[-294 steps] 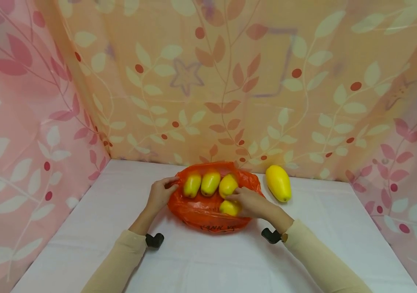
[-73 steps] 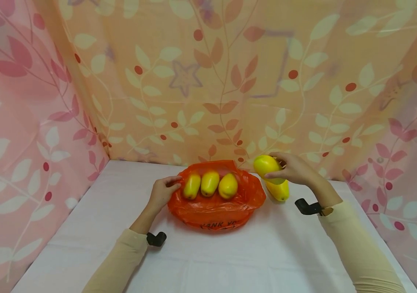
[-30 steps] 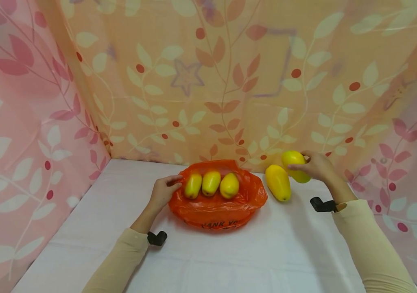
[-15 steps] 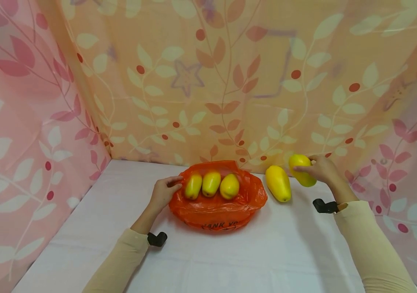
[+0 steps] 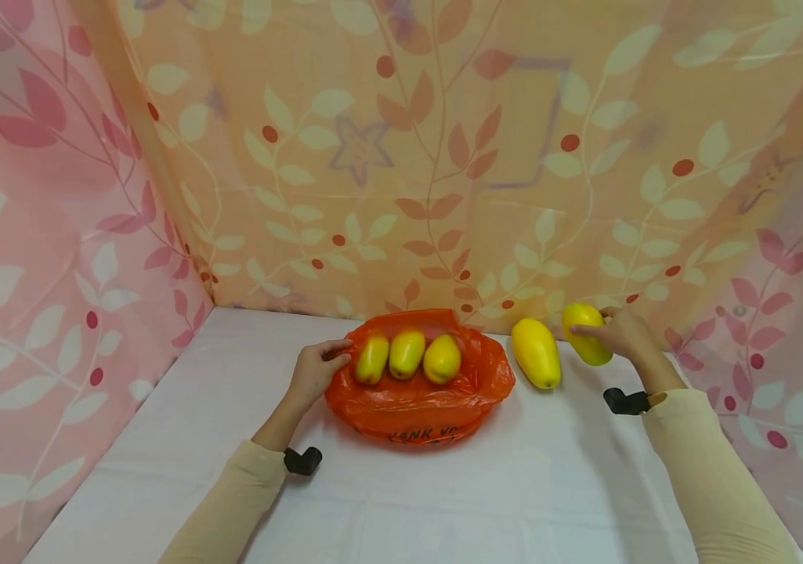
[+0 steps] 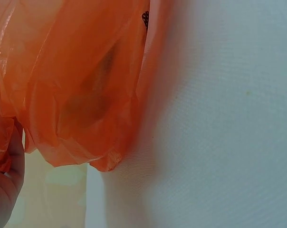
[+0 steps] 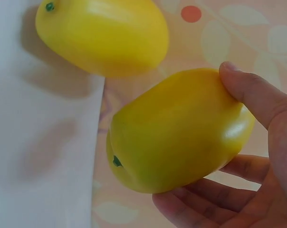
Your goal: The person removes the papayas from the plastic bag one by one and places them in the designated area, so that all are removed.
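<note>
My right hand (image 5: 623, 333) grips a yellow papaya-like fruit (image 5: 587, 335), thumb on one side and fingers on the other. In the right wrist view this fruit (image 7: 176, 133) shows a small green stem stub, and its shadow falls apart from it on the cloth. A second yellow fruit (image 5: 536, 353) lies on the table just left of it. An orange plastic bag (image 5: 415, 415) lies opened in the middle, with three yellow fruits (image 5: 406, 354) in it. My left hand (image 5: 313, 372) pinches the bag's left edge; in the left wrist view, bunched film (image 6: 0, 142) sits between the fingers.
The table (image 5: 401, 509) wears a white cloth. A leaf-patterned curtain (image 5: 443, 157) rises right behind its back edge, and pink patterned sheets (image 5: 56, 313) stand at both sides. Black camera mounts (image 5: 302, 460) stick out from both wrists.
A fruit has left the bag in my right hand, passing over the fruit on the table to its right side. Lately it has sunk slightly. My left hand has kept its hold on the bag.
</note>
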### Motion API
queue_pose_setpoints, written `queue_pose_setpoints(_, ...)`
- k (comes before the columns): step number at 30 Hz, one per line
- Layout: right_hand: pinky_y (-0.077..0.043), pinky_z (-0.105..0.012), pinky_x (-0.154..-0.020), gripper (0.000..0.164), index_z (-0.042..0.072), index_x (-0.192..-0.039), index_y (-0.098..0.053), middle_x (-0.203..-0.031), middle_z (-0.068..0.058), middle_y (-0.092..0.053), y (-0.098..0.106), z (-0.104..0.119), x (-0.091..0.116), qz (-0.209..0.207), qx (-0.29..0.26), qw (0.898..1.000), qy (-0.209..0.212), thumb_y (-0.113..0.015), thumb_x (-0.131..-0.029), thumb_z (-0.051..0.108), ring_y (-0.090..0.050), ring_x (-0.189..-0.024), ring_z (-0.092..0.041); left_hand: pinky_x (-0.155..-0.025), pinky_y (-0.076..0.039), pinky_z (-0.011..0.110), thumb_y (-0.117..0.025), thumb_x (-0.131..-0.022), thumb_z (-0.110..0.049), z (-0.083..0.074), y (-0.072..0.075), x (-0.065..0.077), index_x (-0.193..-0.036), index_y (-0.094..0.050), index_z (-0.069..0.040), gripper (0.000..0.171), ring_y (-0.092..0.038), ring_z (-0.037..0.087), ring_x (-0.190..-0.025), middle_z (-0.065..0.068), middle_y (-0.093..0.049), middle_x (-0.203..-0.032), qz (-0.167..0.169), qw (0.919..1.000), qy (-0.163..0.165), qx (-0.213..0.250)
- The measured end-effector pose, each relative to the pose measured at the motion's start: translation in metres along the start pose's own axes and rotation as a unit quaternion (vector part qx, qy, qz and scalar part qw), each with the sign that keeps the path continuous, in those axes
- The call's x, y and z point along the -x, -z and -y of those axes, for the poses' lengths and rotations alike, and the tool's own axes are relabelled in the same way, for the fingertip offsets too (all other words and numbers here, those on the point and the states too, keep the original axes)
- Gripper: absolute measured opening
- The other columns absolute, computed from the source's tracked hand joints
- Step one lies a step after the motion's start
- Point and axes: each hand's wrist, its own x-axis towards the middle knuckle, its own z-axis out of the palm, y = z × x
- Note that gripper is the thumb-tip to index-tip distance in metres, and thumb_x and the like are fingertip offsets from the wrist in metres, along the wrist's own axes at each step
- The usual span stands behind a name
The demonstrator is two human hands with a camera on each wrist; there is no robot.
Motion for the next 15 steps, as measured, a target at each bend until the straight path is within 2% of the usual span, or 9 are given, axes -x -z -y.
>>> queue_pose_setpoints(10, -0.045, -0.060, -0.097, 0.108, -0.012, -0.145, -0.028, -0.132, -0.035, -0.043, -0.013, -0.016, -0.012, 0.013, -0.031, 0.999, -0.014, -0.053, -0.084, 0.073, -0.046, -0.109, -0.047, -0.100, -0.052, 0.043, -0.066, -0.090, -0.007, 0.002, 0.000, -0.001, -0.121, -0.068, -0.002, 0.031, -0.060, 0.032, -0.118, 0.020, -0.067, -0.122, 0.000, 0.9999, -0.015, -0.001)
queue_pose_setpoints(15, -0.045, -0.060, -0.099, 0.100, -0.009, -0.144, -0.032, -0.133, -0.033, -0.044, -0.022, -0.021, -0.019, 0.015, -0.050, 0.998, -0.018, -0.056, -0.085, 0.068, -0.047, -0.111, -0.045, -0.101, -0.051, 0.043, -0.065, -0.091, -0.007, 0.005, 0.000, -0.001, -0.122, -0.067, -0.002, 0.031, -0.059, 0.031, -0.121, 0.019, -0.066, -0.124, 0.003, 0.9999, -0.012, 0.001)
